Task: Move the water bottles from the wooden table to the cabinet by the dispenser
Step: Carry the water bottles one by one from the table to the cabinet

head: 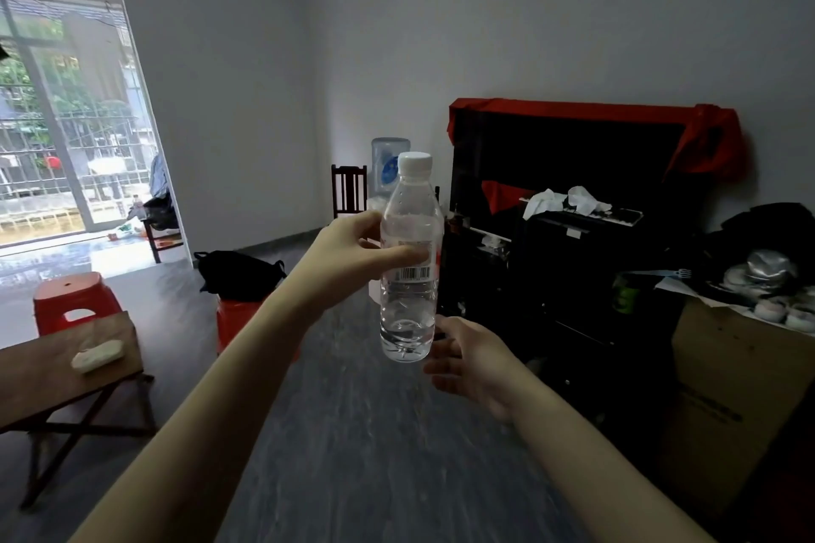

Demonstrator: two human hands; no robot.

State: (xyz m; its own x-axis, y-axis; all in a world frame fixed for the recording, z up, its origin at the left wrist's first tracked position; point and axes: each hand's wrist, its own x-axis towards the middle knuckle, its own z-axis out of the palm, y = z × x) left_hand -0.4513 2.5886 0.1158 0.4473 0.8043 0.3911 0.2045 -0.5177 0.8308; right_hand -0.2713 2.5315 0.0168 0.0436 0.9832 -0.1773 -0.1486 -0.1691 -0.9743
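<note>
Head view: left hand (353,247) grip holds water bottle (409,260) upright mid-body for carrying; right hand (467,359) grip wide beneath, likely steadying toward dispenser (389,165).

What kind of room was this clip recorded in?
Probably a sparsely furnished living room in a home: a water dispenser in the corner, plastic stools, a folding wooden table, and a sliding glass door to outside.

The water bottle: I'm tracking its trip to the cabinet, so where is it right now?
In the head view the water bottle is mid-air at centre frame, upright, gripped by the left hand, with the open right hand just below-right and the dispenser behind it.
</note>
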